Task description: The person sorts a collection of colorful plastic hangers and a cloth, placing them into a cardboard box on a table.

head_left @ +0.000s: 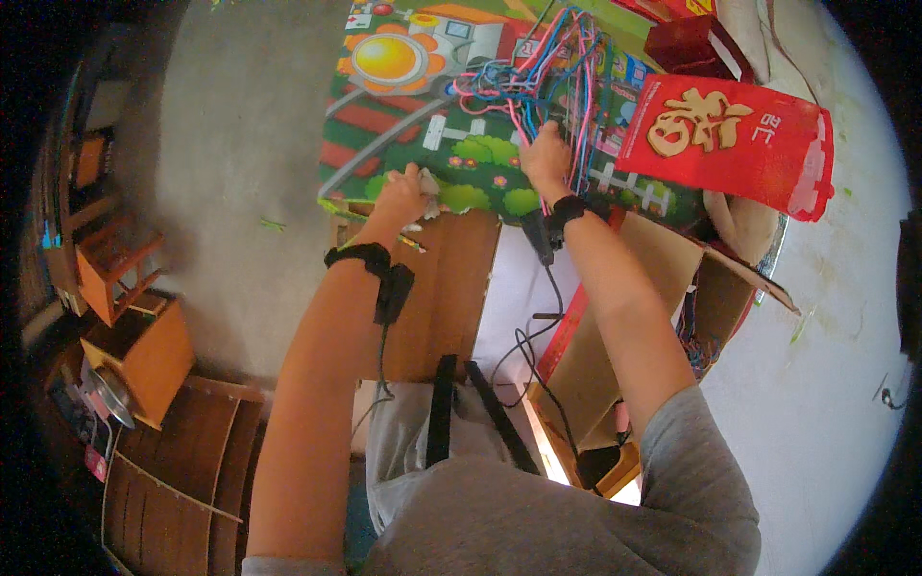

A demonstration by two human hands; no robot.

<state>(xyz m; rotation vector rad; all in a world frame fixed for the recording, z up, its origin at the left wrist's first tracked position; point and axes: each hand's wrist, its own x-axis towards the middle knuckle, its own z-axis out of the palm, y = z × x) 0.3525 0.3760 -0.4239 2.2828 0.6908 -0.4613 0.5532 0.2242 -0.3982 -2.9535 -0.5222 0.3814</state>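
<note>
A tangled bunch of pink and blue clothes hangers (514, 82) lies on a mat printed with a cartoon garden (384, 134). My right hand (547, 158) is closed at the near side of the bunch, with hanger wires passing by and under it. At the mat's near left edge, my left hand (401, 199) is closed on a crumpled whitish scrap (429, 190); whether it is paper or cloth I cannot tell. Each wrist wears a black strap with a small device and a cable.
A red bag with gold lettering (725, 144) lies right of the hangers, below a dark red box (699, 48). An open cardboard box (615, 326) stands beside my right forearm. On the left are a wooden stool (120, 264) and a wooden box (144, 360).
</note>
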